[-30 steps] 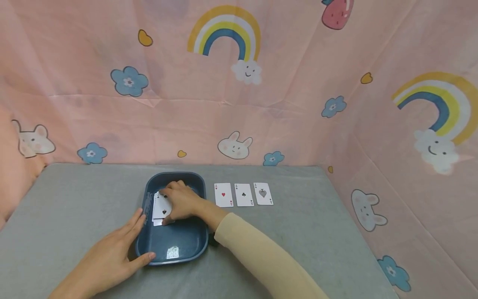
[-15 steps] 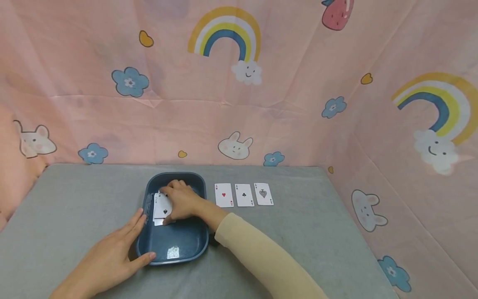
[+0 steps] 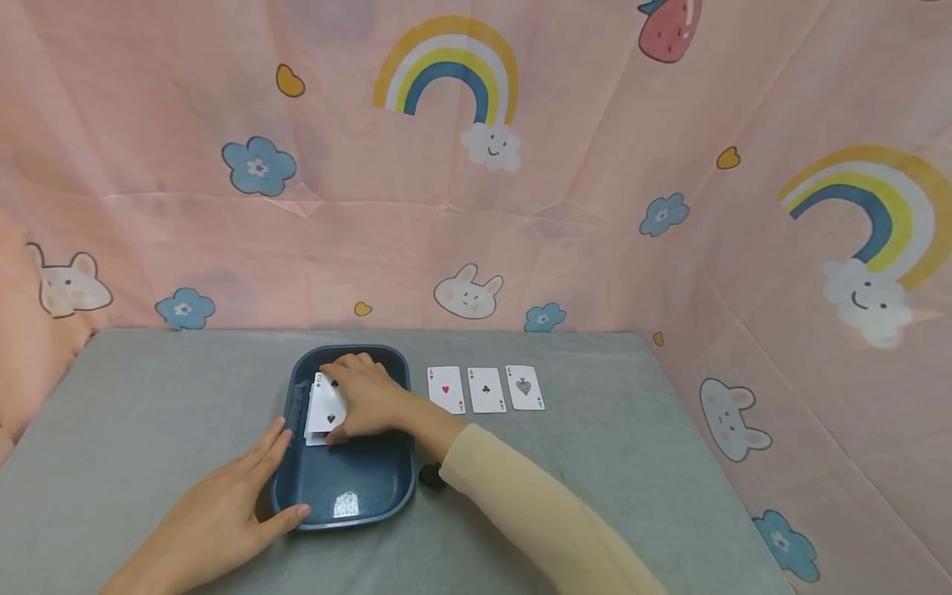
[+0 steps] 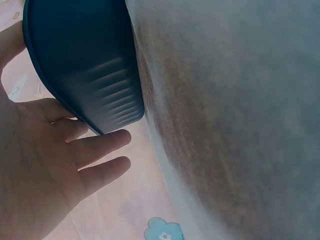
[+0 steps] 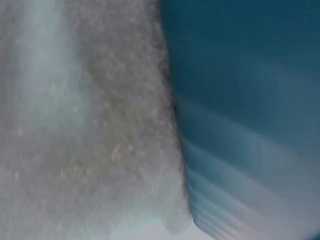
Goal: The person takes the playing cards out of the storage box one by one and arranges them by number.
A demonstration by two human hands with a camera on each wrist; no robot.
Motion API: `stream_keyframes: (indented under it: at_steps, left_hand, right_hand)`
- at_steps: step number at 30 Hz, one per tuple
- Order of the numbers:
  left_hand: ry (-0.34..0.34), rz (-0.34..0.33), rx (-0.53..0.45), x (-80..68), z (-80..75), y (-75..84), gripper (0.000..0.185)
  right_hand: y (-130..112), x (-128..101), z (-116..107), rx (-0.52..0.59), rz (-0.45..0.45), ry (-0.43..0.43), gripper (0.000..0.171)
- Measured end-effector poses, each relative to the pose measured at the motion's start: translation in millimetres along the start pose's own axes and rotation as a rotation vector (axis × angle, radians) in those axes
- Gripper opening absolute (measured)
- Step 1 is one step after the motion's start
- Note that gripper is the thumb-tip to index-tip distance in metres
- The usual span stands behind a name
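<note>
Now the right hand (image 3: 364,403) pinches a white spade playing card (image 3: 328,406) off the pile in the dark blue plastic tray (image 3: 372,483), lower centre, best lifted singly while the open left hand (image 3: 216,516) steadies the rim.

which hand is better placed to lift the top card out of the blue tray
Right. The right hand already has its fingers on the top card in the blue tray; the left hand rests against the tray's outer edge, bracing it.

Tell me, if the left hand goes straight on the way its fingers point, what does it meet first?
Probably nothing new: the left hand already rests against the dark blue tray, fingers along its left wall. Further on that line, likely the stack of playing cards inside, though depth is unclear.
</note>
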State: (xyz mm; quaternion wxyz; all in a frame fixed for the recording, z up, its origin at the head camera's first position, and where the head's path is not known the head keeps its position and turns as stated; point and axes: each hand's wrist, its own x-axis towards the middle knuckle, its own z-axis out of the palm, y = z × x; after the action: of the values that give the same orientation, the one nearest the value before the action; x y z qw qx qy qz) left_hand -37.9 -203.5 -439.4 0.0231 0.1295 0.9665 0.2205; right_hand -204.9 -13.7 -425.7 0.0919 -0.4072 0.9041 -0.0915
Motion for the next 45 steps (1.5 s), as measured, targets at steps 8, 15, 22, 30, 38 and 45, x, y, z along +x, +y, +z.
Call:
stream_keyframes:
  at_steps: [8,15,22,30,38,45]
  left_hand:
    - [0.010,0.010,-0.004,-0.7,1.6,0.4,0.107]
    - [0.006,-0.007,0.001,-1.4,2.0,1.5,0.108]
    - [0.014,-0.009,0.005,-2.3,1.5,2.1,0.108]
    - [0.007,-0.015,0.000,-1.5,1.7,1.7,0.109]
    - [0.003,-0.030,0.002,-2.0,3.4,1.5,0.110]
    - [0.010,-0.022,0.006,-1.2,3.3,1.8,0.109]
  right_hand:
    - [9.3,-10.1,-10.1,0.102,-0.026,0.011,0.101]
    - [14.1,-20.3,-21.7,0.156,-0.051,0.034,0.100]
    - [12.1,-34.1,-34.1,0.146,-0.086,0.053,0.099]
    - [15.3,-50.0,-42.0,0.169,-0.082,0.068,0.100]
    - [23.9,-67.4,-39.3,0.197,-0.100,0.075,0.101]
    - [32.1,-79.9,-42.9,0.214,-0.063,0.073,0.098]
